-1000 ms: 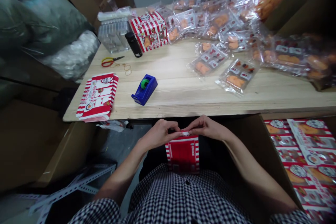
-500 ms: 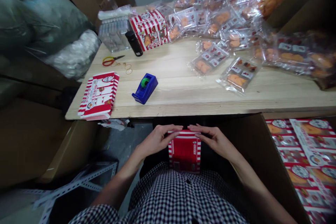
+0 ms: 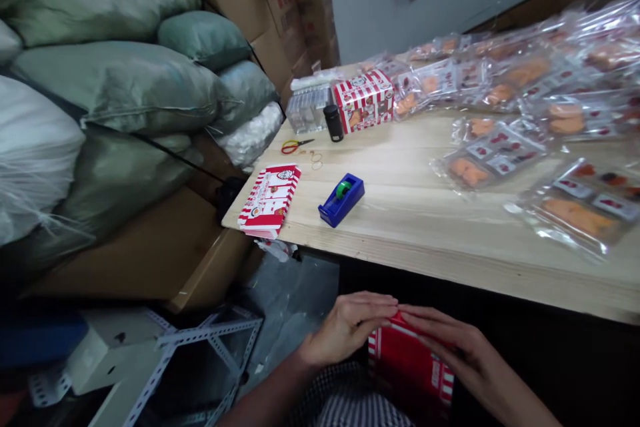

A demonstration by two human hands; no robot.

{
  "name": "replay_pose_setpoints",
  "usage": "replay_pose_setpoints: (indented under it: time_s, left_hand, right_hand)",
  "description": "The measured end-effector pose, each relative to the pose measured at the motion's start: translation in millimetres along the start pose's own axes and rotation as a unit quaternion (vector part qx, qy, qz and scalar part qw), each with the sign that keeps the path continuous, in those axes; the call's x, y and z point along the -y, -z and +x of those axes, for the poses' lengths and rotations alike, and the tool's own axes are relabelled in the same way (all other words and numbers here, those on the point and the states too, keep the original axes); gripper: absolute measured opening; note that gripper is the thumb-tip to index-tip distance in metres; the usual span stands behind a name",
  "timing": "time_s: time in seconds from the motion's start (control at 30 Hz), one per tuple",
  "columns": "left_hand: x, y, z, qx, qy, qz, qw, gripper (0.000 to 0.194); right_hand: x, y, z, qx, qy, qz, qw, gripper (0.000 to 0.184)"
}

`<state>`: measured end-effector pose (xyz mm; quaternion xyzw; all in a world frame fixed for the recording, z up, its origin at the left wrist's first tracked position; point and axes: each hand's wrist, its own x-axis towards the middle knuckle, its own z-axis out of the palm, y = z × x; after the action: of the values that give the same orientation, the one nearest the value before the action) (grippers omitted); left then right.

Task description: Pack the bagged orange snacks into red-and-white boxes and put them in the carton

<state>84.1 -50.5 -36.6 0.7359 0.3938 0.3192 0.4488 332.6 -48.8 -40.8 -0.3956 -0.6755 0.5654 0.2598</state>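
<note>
The left hand [image 3: 347, 330] and right hand [image 3: 445, 347] both grasp the top end of a red-and-white striped carton [image 3: 410, 363], which sits just below the near edge of the wooden table [image 3: 400, 227]. On the table's left end lie a flat stack of matching cartons [image 3: 270, 200] and a blue tape dispenser [image 3: 341, 200].

Dim, soft indoor light, with wide-angle distortion bending the edges.

Red carton [image 3: 410, 367] now tilted, left hand [image 3: 347, 330], right hand [image 3: 440, 340] drawn closer
</note>
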Motion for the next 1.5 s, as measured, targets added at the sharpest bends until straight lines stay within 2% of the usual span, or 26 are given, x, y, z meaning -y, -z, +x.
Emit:
replay_pose_setpoints:
  time_s: [0.1,0.2,0.27,0.33,0.4,0.43,0.47,0.53,0.67,0.87,1.0,1.13,1.27,1.4,1.5]
  left_hand:
    - [6.6,-2.1,-3.5,-0.034,0.030,-0.028,0.999,0.031]
    - [4.7,15.8,6.8,-0.051,0.083,-0.042,0.994,0.029]
    - [3.9,45.4,24.1,-0.129,0.101,-0.021,0.986,0.031]
    - [8.5,84.2,47.1,-0.266,0.099,0.018,0.959,0.034]
    - [19.5,122.1,71.2,-0.330,0.111,0.083,0.934,0.035]
    - [26.4,137.5,82.0,-0.332,0.139,0.094,0.928,0.032]
    - [33.5,149.6,91.5,-0.305,0.176,0.080,0.932,0.027]
    - [45.5,163.0,105.4,-0.264,0.212,0.053,0.939,0.024]
    - [54.8,161.5,115.8,-0.220,0.237,-0.013,0.946,0.030]
    - [52.2,154.9,108.4,-0.255,0.225,-0.122,0.933,0.034]
    - [62.4,150.2,90.9,-0.279,0.196,-0.175,0.923,0.036]
    - [79.1,137.4,77.2,-0.307,0.178,-0.164,0.921,0.034]
    - [89.5,129.3,73.0,-0.344,0.165,-0.102,0.918,0.030]
    - [75.8,120.6,59.9,-0.382,0.167,-0.033,0.908,0.023]
    - [43.7,98.9,45.2,-0.380,0.157,-0.015,0.911,0.020]
  right_hand:
    - [-10.0,-3.5,7.2,-0.016,0.021,0.021,0.999,0.030]
    - [-18.3,-2.4,7.6,-0.041,0.016,0.027,0.999,0.029]
    - [-20.7,-1.2,5.2,-0.055,0.012,0.027,0.998,0.029]
    - [-20.5,-1.0,2.0,-0.062,0.016,0.026,0.998,0.030]
    - [-18.7,-2.0,-0.9,-0.068,0.020,0.024,0.997,0.030]
    - [-17.6,-2.7,-2.1,-0.073,0.021,0.023,0.997,0.030]
    - [-16.6,-3.5,-3.2,-0.080,0.021,0.021,0.996,0.031]
    - [-15.7,-4.4,-5.1,-0.089,0.021,0.016,0.996,0.031]
    - [-17.3,-3.0,-7.3,-0.087,0.022,0.005,0.996,0.033]
    - [-15.1,-0.3,-3.1,-0.085,0.016,0.017,0.996,0.033]
    - [-13.8,-1.7,-0.4,-0.084,0.007,0.027,0.996,0.031]
    - [-14.3,-2.0,-0.6,-0.082,0.006,0.021,0.996,0.032]
    - [-12.7,-2.3,-1.3,-0.087,0.003,0.010,0.996,0.030]
    - [-9.2,-10.0,-4.4,-0.135,-0.002,0.014,0.991,0.024]
    - [2.8,-15.9,-10.8,-0.205,0.023,0.014,0.978,0.020]
